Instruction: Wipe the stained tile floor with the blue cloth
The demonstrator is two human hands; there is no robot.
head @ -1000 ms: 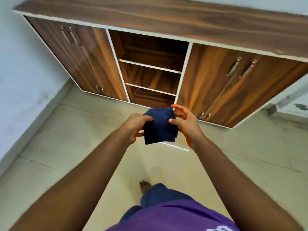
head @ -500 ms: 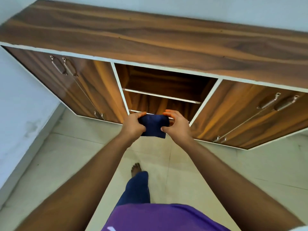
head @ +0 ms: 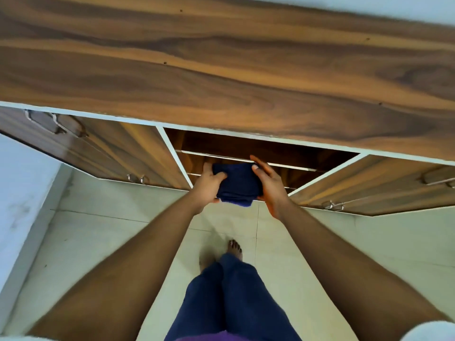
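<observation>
Head view | folded dark blue cloth (head: 237, 184) held up between 2 hands in front of the open middle shelves of the brown wooden cabinet (head: 221, 70) | left hand (head: 209, 185) grips its left edge, thumb curled on top | right hand (head: 269, 184) pinches its right edge | pale tile floor (head: 103, 232) below | bare foot (head: 235, 248).

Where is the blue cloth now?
Head view, centre: the blue cloth is held between left hand and right hand, before the open shelves.
</observation>
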